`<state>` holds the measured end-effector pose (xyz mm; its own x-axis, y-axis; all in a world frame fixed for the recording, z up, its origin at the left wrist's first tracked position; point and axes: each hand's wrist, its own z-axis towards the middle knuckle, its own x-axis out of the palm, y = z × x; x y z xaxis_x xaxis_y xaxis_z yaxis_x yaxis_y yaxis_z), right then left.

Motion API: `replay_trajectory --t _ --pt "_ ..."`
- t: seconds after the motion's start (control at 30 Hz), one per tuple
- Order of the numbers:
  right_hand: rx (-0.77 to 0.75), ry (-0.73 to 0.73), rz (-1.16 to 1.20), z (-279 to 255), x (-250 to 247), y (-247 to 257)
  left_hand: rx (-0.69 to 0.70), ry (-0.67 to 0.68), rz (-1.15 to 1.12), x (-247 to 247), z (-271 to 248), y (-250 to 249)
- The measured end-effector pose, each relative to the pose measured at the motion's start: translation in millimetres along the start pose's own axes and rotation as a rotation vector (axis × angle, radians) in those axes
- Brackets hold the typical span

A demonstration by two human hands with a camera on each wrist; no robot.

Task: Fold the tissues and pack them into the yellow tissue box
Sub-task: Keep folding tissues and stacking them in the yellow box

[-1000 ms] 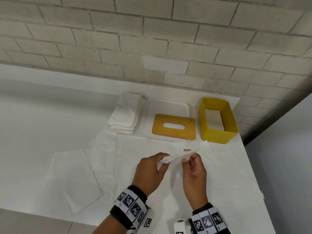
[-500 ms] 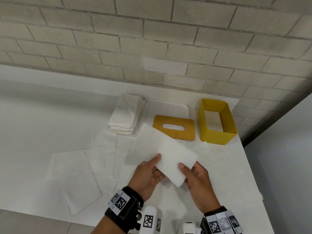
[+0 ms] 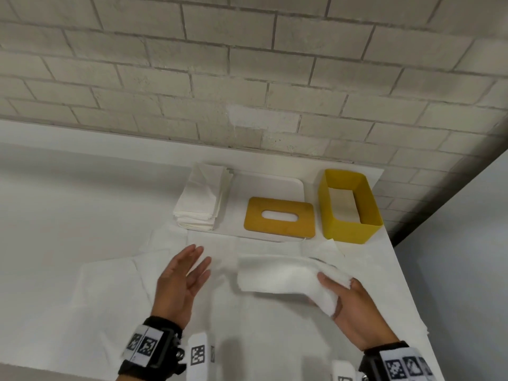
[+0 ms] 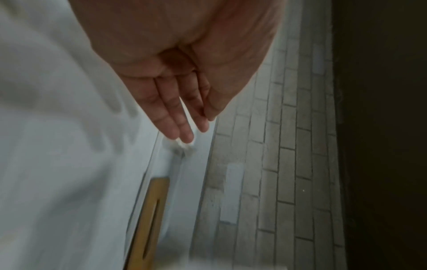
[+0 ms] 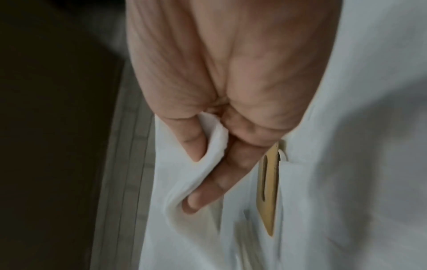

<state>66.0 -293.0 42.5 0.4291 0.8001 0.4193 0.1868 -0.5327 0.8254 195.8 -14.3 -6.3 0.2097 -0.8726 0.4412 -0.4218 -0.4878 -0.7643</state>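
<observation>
Where brick wall (image 3: 247,78) meets it, white table (image 3: 68,215) holds tissues (image 3: 200,199).

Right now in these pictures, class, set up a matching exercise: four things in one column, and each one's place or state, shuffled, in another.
Things:
1. left hand
2. folded tissue
3. slotted lid
4. yellow tissue box

States:
A. lying flat on the white tray
B. open-topped, standing right of the lid
C. fingers straight, holding nothing
D. held by the right hand

Pairs: 1-C, 2-D, 3-A, 4-B
</observation>
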Motion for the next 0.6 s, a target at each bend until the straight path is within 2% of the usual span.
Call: replay_trajectory --t 0.13,0.3,0.6 --pt "-0.128 -0.218 0.336 29.4 -34.8 31.9 0.013 -0.071 0.102 -38.4 3.0 -7.7" --pt "-0.236 -0.440 0.660 84.4 -68.9 60.3 0.033 -0.110 0.256 -58.7 -7.5 -11.4" --pt "-0.214 -0.507 0.711 145.9 -56.5 84.4 0.108 -0.127 0.431 -76.1 -17.3 -7.3"
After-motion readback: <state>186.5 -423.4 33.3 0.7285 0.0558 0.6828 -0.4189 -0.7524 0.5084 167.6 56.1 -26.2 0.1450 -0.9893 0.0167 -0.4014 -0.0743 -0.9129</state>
